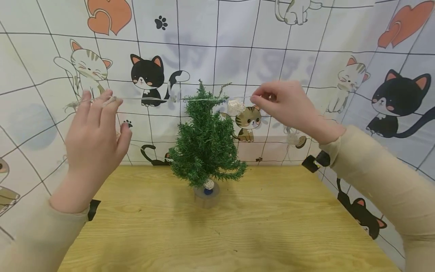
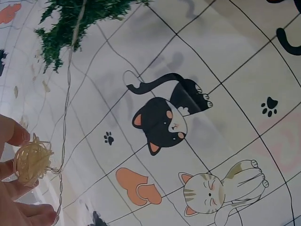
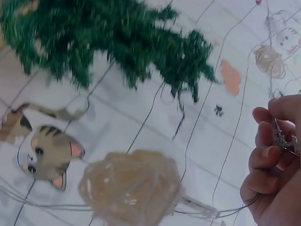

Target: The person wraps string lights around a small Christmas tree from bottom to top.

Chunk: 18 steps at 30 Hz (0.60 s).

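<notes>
Stretching a wire string across the near side of a green tree; carrying with left hand over nearly straight, slightly parted fingers, beside a woven ball; pinching with right hand between thumb and curled fingers, right of a pale ball.

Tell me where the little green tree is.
In the head view, the little green tree stands just left of centre on the wooden table, between the left hand and right hand, before the cat-print backdrop.
</notes>
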{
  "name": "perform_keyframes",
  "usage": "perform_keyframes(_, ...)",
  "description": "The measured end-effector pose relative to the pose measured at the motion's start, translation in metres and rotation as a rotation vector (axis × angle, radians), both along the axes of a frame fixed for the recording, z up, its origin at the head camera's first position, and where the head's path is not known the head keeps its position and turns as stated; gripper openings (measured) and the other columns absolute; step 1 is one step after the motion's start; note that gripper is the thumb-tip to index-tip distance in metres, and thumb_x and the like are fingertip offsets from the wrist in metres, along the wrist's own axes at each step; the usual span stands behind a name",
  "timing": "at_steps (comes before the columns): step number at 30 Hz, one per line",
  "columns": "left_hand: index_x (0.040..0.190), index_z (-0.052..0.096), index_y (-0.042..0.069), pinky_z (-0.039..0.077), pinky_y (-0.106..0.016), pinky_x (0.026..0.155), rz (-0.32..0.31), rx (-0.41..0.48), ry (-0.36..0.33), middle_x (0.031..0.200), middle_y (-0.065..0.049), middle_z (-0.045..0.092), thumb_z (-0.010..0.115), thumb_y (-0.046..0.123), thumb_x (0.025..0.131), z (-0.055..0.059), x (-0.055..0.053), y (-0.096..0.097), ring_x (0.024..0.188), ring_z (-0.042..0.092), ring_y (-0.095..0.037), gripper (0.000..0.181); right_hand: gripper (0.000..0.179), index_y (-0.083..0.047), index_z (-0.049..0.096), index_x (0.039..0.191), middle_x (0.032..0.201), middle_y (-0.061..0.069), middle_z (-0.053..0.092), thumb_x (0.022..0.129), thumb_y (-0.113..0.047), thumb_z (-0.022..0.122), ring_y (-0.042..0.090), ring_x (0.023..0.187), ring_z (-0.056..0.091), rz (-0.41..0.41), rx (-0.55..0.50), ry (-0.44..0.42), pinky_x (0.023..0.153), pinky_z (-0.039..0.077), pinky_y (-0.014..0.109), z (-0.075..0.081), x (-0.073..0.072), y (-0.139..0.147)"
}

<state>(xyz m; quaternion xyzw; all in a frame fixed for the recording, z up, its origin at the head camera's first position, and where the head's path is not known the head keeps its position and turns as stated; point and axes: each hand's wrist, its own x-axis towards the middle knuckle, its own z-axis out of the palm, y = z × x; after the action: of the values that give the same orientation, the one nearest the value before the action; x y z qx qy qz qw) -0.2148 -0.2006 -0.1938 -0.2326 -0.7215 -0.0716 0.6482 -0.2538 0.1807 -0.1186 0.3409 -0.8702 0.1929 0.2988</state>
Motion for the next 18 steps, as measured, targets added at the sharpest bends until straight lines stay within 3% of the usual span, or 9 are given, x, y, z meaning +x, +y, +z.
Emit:
perform_keyframes(2,0.126,0.054,-0.005,0.03,-0.045,0.111,0.067,-0.059,-0.034,0.123,-0.027,0.059,0.046,0.016,0.092,0.001,-0.012,-0.007,0.123,0.05,-0.044,0.041,0.02,-0.007,0.074,0.099,0.084,0.002,0.068,0.098,-0.019,0.057,0.015,0.064,0.05,-0.06,0.052,0.026,0.063,0.04,0.026,0.013,-0.009,0.001)
perform_keyframes(6,0.14,0.046,0.004,0.036,-0.051,0.106,0.136,-0.133,-0.154,0.132,-0.024,0.054,0.055,0.019,0.088,-0.001,-0.036,-0.018,0.124,0.046,-0.05,0.055,0.027,-0.004,0.072,0.101,0.083,0.008,0.066,0.1,-0.02,0.05,0.019,0.067,0.05,-0.165,0.159,0.061,0.065,0.04,0.031,0.034,-0.03,0.0)
perform_keyframes(10,0.148,0.036,0.012,0.051,-0.058,0.077,0.123,-0.12,-0.308,0.135,-0.019,0.051,0.063,0.019,0.084,0.0,-0.049,-0.02,0.119,0.049,-0.05,0.069,0.032,-0.003,0.072,0.099,0.081,0.009,0.064,0.101,-0.023,0.048,0.022,0.069,0.049,-0.253,0.195,0.064,0.065,0.039,0.034,0.044,-0.048,0.001)
perform_keyframes(13,0.152,0.029,0.019,0.048,-0.057,0.06,0.089,-0.047,-0.476,0.14,-0.016,0.048,0.063,0.021,0.088,0.004,-0.054,-0.019,0.119,0.049,-0.045,0.072,0.036,-0.004,0.072,0.101,0.086,0.009,0.066,0.102,-0.03,0.047,0.022,0.074,0.054,-0.297,0.174,0.05,0.068,0.042,0.034,0.048,-0.061,0.0)
perform_keyframes(18,0.156,0.02,0.024,0.042,-0.063,0.087,0.006,0.077,-0.732,0.152,-0.013,0.036,0.056,0.03,0.096,0.014,-0.067,-0.014,0.131,0.04,-0.04,0.071,0.04,-0.005,0.072,0.106,0.087,0.009,0.067,0.102,-0.036,0.046,0.02,0.076,0.054,-0.355,0.116,0.002,0.064,0.041,0.033,0.051,-0.079,-0.002)
